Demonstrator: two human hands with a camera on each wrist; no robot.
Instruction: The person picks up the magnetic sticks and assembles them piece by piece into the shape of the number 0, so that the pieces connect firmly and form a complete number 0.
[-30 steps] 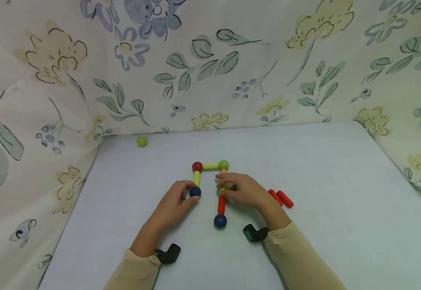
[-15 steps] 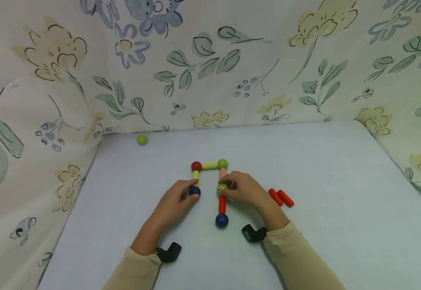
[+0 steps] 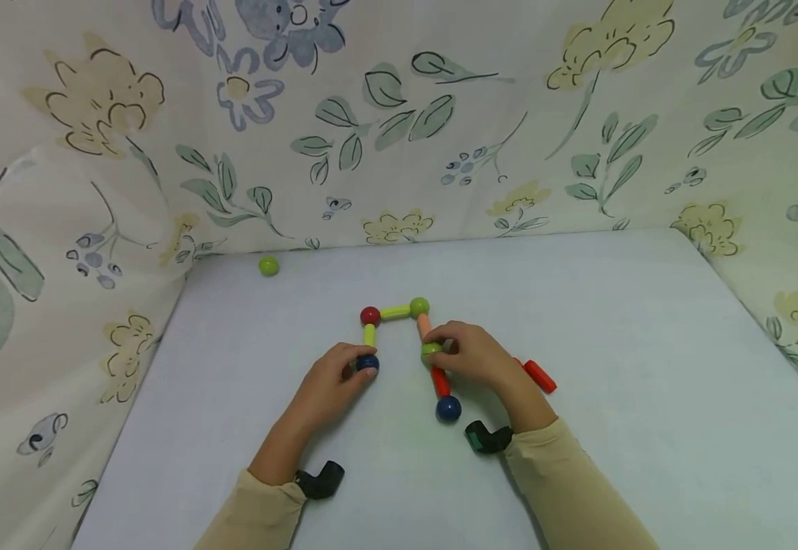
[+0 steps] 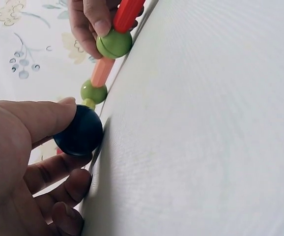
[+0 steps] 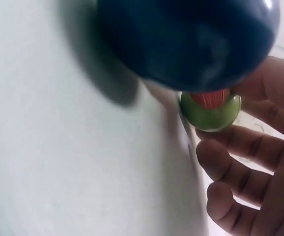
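Here, from left to right:
- Upper left of the head view: a loose green ball (image 3: 269, 266) on the desk (image 3: 612, 344).
- Centre: the left hand (image 3: 326, 386) pinches a dark blue ball (image 3: 367, 363) of the rod-and-ball chain (image 3: 395, 312).
- Right of centre: the right hand (image 3: 476, 357) grips a green ball (image 3: 431, 350); a red rod (image 3: 540, 376) lies just beside that hand.

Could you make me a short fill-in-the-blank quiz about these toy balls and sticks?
1. The left hand pinches a dark ____ ball.
2. The right hand holds a ____ ball with a red stick below it.
3. The ball at the chain's far left corner is ____.
4. A lone ____ ball lies by the flowered cloth.

Missing words: blue; green; red; green
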